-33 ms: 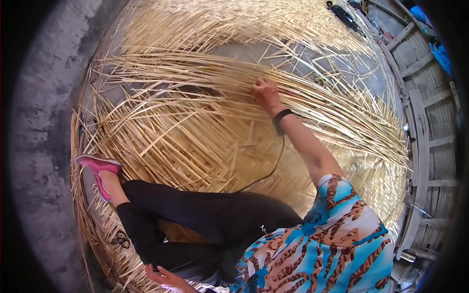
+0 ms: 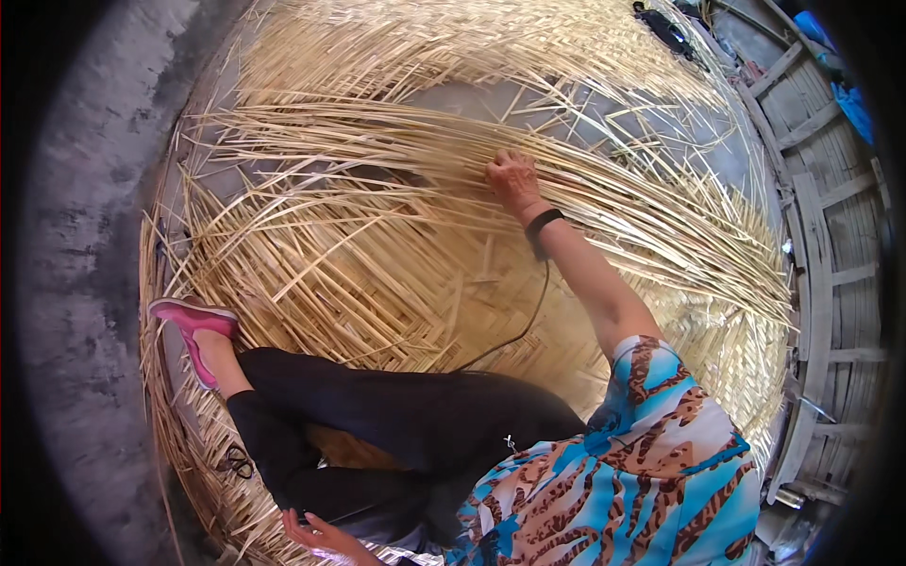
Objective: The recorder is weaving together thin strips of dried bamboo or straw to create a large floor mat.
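Observation:
My right hand (image 2: 514, 181) reaches far forward, its fingers curled closed on a loose bundle of long, pale split reed strips (image 2: 651, 208). The bundle runs across from the left wall side to the right, and the fingertips are partly hidden among the strips. A dark band sits on the right wrist. My left hand (image 2: 316, 535) is low at the bottom left beside my bent knee. Its fingers are apart, with nothing in them. Between the bundle and my legs is a woven reed mat (image 2: 510, 325), with unwoven strip ends fanning out at its left.
Another woven mat (image 2: 472, 38) lies at the far side, beyond a strip of grey floor (image 2: 462, 99). A rough grey wall (image 2: 90, 236) bounds the left; a wooden slatted frame (image 2: 812, 283) stands at the right. A dark cord (image 2: 528, 325) crosses the near mat, and eyeglasses (image 2: 240, 461) lie at lower left.

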{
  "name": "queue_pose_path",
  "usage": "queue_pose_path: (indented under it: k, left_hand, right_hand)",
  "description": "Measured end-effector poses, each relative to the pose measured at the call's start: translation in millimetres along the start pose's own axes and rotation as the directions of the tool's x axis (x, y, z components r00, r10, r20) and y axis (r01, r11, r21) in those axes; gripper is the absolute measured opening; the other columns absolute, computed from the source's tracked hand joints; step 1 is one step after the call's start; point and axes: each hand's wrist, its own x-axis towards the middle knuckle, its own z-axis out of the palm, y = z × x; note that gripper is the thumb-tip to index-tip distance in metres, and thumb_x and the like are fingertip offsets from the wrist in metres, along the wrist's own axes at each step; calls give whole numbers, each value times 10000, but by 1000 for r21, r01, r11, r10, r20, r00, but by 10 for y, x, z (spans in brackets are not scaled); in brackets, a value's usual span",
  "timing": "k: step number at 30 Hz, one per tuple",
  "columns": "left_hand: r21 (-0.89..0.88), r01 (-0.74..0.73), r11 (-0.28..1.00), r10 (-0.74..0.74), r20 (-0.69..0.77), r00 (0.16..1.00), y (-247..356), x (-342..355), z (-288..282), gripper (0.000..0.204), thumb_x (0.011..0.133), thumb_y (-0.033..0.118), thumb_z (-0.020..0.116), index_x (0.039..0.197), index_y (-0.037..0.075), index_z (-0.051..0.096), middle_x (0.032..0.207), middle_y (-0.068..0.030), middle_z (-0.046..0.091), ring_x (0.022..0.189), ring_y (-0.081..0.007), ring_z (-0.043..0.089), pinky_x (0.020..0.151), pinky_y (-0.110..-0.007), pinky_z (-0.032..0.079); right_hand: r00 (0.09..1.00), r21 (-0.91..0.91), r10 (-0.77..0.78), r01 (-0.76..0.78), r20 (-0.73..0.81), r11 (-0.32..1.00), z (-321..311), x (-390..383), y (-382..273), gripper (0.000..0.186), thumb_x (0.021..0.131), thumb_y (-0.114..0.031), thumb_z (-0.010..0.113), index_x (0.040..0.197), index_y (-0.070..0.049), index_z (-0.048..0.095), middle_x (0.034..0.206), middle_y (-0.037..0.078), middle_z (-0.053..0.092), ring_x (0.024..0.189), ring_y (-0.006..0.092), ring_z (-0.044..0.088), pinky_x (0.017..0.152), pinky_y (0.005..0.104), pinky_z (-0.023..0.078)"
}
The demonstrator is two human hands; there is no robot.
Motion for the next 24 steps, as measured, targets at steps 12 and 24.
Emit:
queue_pose_path:
  k: [12,24]
  left_hand:
    - [-51,-15,999,13,-45,999,-31,-60,-115,295,925,129,532,1182,-12,561,1213,-181,550,1089,-321,558,789,-398,520]
    - [-329,200,923,-216,-14,976,50,-119,-156,268,958,91,514,1190,-40,544,1125,-176,592,959,-277,612,805,-344,515]
  right_hand:
    - [994,20,-5,7,-111,1000,-250,17,-180,72,794,-107,571,857,-78,592,924,95,587,968,277,554,786,430,425]
    - [875,631,173,177,-453,755,-1776,-696,-890,99,839,45,535,906,-27,526,793,150,562,709,339,579,619,400,459]
